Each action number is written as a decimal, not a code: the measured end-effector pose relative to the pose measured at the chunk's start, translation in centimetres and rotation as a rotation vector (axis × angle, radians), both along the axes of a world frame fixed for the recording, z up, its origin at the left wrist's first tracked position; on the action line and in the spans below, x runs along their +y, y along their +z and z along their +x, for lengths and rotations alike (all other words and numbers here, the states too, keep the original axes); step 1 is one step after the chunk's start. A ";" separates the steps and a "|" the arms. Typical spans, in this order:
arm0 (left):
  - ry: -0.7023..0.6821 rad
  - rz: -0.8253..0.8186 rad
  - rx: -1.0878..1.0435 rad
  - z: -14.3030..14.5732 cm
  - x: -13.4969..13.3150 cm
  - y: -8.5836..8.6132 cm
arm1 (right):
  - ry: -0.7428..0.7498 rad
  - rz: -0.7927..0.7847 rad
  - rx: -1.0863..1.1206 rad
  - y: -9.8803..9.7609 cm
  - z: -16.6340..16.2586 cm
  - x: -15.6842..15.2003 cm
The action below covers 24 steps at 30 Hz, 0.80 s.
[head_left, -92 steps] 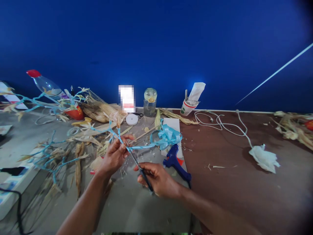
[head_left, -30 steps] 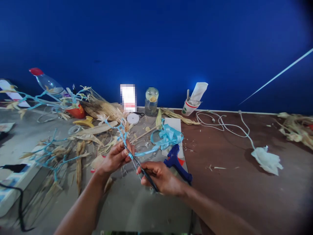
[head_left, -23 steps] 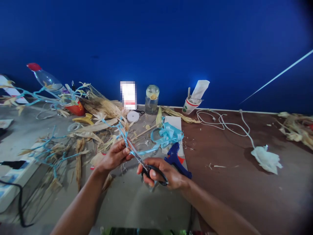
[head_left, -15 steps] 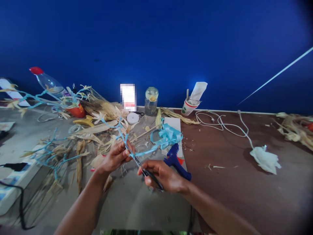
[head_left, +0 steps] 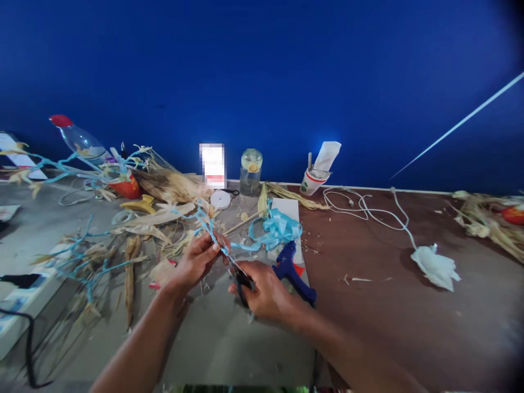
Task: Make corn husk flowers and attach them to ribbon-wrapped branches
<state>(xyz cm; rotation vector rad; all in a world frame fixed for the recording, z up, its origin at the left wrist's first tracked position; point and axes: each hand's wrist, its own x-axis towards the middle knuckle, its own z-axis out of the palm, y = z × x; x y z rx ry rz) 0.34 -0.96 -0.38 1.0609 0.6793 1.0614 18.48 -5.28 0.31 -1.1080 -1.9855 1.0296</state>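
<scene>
My left hand (head_left: 195, 262) pinches a thin stem wrapped in light blue ribbon (head_left: 204, 224), which runs up and to the left from my fingers. My right hand (head_left: 262, 292) is closed on black-handled scissors (head_left: 239, 273), whose blades point up-left at the ribbon just beside my left fingertips. A strand of the ribbon leads right to a loose bundle of light blue ribbon (head_left: 275, 229) on the table. Whether the blades touch the ribbon, I cannot tell.
A blue glue gun (head_left: 292, 267) lies just right of my right hand. Dried corn husks (head_left: 164, 188) and ribbon-wrapped branches (head_left: 82, 256) cover the left side. At the back stand a glass jar (head_left: 250, 172), a paper cup (head_left: 311, 179), a plastic bottle (head_left: 79, 141). A white cable (head_left: 368, 210) crosses the brown table (head_left: 388, 316).
My right hand has moved up and left with the scissors, closer to my left fingertips. The left hand has kept its pinch on the wrapped stem.
</scene>
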 end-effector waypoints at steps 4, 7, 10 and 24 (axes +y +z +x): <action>0.000 0.006 -0.003 0.0 0.2 0.1 | -0.045 0.047 -0.065 -0.1 -0.1 0.0; 0.011 -0.010 0.058 -0.4 0.4 0.0 | -0.040 -0.044 0.003 0.0 -0.1 -0.2; -0.054 -0.042 0.077 -1.0 0.6 -0.2 | 0.023 -0.227 0.151 -0.3 -0.1 -0.3; -0.105 -0.168 -0.043 -0.7 0.4 0.2 | 0.034 -0.212 0.173 -0.6 0.1 0.5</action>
